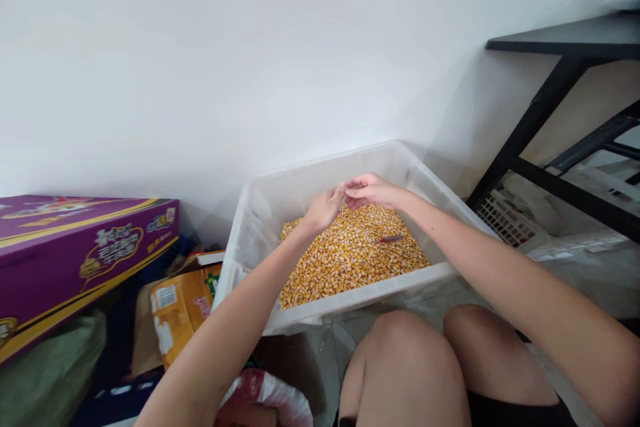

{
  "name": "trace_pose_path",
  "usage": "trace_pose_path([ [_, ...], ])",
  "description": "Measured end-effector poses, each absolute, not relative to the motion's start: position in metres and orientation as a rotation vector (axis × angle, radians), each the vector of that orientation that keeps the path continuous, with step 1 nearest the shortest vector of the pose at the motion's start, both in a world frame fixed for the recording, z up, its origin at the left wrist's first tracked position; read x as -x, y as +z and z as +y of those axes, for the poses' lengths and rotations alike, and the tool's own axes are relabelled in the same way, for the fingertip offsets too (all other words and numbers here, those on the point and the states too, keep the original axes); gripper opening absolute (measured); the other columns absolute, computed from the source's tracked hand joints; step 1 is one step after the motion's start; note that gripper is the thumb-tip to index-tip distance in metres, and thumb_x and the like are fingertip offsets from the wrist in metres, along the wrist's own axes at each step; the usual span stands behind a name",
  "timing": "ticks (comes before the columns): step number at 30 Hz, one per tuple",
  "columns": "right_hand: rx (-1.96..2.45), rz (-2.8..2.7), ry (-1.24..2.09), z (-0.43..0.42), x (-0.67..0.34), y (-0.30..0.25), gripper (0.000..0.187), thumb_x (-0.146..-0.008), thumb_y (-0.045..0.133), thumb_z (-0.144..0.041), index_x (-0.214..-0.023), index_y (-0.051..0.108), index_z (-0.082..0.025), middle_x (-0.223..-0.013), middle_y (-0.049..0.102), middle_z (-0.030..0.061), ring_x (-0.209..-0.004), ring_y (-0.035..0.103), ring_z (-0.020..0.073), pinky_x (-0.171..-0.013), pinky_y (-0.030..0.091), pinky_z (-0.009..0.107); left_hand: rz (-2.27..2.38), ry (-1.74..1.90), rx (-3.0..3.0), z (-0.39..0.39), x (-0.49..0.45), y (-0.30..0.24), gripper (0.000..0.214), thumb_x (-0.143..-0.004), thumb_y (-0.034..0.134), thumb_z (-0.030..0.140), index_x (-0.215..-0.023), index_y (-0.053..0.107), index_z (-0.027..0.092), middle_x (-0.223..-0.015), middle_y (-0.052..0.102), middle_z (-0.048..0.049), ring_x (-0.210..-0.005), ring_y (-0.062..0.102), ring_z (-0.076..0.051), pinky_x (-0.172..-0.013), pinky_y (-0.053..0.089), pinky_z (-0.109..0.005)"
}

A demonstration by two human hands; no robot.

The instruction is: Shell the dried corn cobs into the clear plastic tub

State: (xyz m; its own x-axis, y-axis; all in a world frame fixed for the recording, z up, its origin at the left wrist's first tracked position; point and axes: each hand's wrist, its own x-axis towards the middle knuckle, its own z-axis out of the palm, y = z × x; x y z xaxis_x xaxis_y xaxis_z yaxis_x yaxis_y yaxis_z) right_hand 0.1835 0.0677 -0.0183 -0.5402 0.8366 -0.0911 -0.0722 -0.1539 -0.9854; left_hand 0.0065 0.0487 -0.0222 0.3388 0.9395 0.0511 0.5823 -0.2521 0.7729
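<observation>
My left hand [326, 208] and my right hand [369, 191] meet at the fingertips above a heap of dried corn kernels [345, 260]. Both have their fingers pinched together; whatever lies between them is too small to make out. The kernels fill the lower part of a white plastic bin [350, 299], piled toward its near side. On top of the corn, right of the middle, lies a thin red object [391, 239] with a clear end, perhaps a pen. Neither hand touches it.
A purple printed carton [90, 260] and a yellow package [185, 310] stand left of the bin. A red and white plastic bag [265, 400] sits in front. At right are a black-framed table [540, 107] and a white basket [510, 220]. My knees are close to the bin.
</observation>
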Motion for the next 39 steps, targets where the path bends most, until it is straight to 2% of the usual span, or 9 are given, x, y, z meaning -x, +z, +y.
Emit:
trace_pose_path([
  [10, 0.960, -1.328, 1.681, 0.070, -0.177, -0.021, 0.022, -0.077, 0.068, -0.005, -0.098, 0.065, -0.010, -0.070, 0.069, 0.0056, -0.063, 0.067, 0.0151, -0.066, 0.059, 0.029, 1.198, 0.805, -1.878, 0.052, -0.005, -0.026, 0.056, -0.092, 0.026, 0.060, -0.087, 0.059, 0.015, -0.058, 0.053, -0.0013, -0.052, 0.049, -0.013, -0.051, 0.038, -0.024],
  [14, 1.024, -1.304, 1.694, 0.071, -0.180, -0.017, 0.026, -0.075, 0.065, 0.000, -0.098, 0.066, -0.011, -0.080, 0.072, 0.0080, -0.073, 0.069, 0.0176, -0.069, 0.059, 0.030, 1.163, 0.758, -1.885, 0.051, -0.004, -0.024, 0.054, -0.093, 0.027, 0.058, -0.096, 0.061, 0.015, -0.062, 0.054, -0.0017, -0.055, 0.050, -0.014, -0.053, 0.039, -0.024],
  [17, 1.017, -1.306, 1.724, 0.070, -0.182, -0.014, 0.020, -0.081, 0.063, -0.009, -0.100, 0.067, -0.013, -0.092, 0.071, 0.0101, -0.081, 0.069, 0.0196, -0.068, 0.060, 0.032, 1.206, 0.740, -1.993, 0.049, -0.003, -0.024, 0.052, -0.094, 0.027, 0.055, -0.102, 0.060, 0.016, -0.073, 0.060, -0.0036, -0.064, 0.054, -0.016, -0.061, 0.042, -0.026],
  [20, 1.003, -1.347, 1.724, 0.068, -0.183, -0.013, 0.020, -0.085, 0.064, -0.019, -0.104, 0.066, -0.015, -0.097, 0.070, 0.0106, -0.080, 0.069, 0.0194, -0.064, 0.060, 0.032, 1.208, 0.695, -2.145, 0.047, -0.002, -0.023, 0.046, -0.095, 0.028, 0.049, -0.109, 0.057, 0.016, -0.091, 0.065, -0.0064, -0.083, 0.059, -0.019, -0.077, 0.044, -0.029],
  [25, 1.013, -1.339, 1.646, 0.068, -0.181, -0.013, 0.015, -0.085, 0.065, -0.017, -0.099, 0.063, -0.015, -0.092, 0.070, 0.0088, -0.074, 0.068, 0.0153, -0.064, 0.059, 0.027, 1.223, 0.641, -2.246, 0.050, -0.001, -0.024, 0.039, -0.094, 0.037, 0.039, -0.124, 0.048, 0.017, -0.118, 0.062, -0.0101, -0.105, 0.057, -0.023, -0.093, 0.040, -0.034],
  [29, 0.998, -1.255, 1.597, 0.068, -0.176, -0.015, 0.016, -0.081, 0.070, -0.018, -0.088, 0.056, -0.016, -0.088, 0.068, 0.0054, -0.074, 0.067, 0.0143, -0.069, 0.059, 0.030, 1.320, 0.686, -2.251, 0.052, -0.001, -0.026, 0.035, -0.094, 0.038, 0.039, -0.117, 0.050, 0.016, -0.108, 0.065, -0.0109, -0.096, 0.060, -0.023, -0.086, 0.043, -0.034],
  [33, 1.157, -1.408, 1.346, 0.069, -0.171, -0.022, 0.025, -0.076, 0.075, -0.030, -0.077, 0.054, -0.016, -0.078, 0.066, 0.0050, -0.071, 0.065, 0.0156, -0.057, 0.057, 0.026, 1.406, 0.756, -2.269, 0.050, -0.003, -0.025, 0.032, -0.094, 0.037, 0.044, -0.108, 0.049, 0.017, -0.098, 0.065, -0.0102, -0.086, 0.061, -0.022, -0.076, 0.044, -0.031],
  [36, 1.236, -1.611, 1.174, 0.069, -0.169, -0.025, 0.033, -0.082, 0.065, -0.046, -0.073, 0.058, -0.015, -0.070, 0.065, 0.0060, -0.062, 0.062, 0.0137, -0.051, 0.051, 0.022, 1.414, 0.740, -2.301, 0.049, -0.004, -0.025, 0.031, -0.094, 0.038, 0.044, -0.108, 0.047, 0.017, -0.095, 0.065, -0.0107, -0.084, 0.062, -0.022, -0.074, 0.043, -0.031],
  [39, 1.281, -1.835, 0.917, 0.064, -0.169, -0.022, 0.039, -0.089, 0.054, -0.047, -0.068, 0.059, -0.016, -0.060, 0.062, 0.0033, -0.053, 0.056, 0.0111, -0.051, 0.043, 0.021, 1.416, 0.696, -2.328, 0.047, -0.007, -0.026, 0.030, -0.094, 0.038, 0.042, -0.109, 0.046, 0.017, -0.096, 0.065, -0.0123, -0.088, 0.063, -0.024, -0.075, 0.044, -0.032],
])
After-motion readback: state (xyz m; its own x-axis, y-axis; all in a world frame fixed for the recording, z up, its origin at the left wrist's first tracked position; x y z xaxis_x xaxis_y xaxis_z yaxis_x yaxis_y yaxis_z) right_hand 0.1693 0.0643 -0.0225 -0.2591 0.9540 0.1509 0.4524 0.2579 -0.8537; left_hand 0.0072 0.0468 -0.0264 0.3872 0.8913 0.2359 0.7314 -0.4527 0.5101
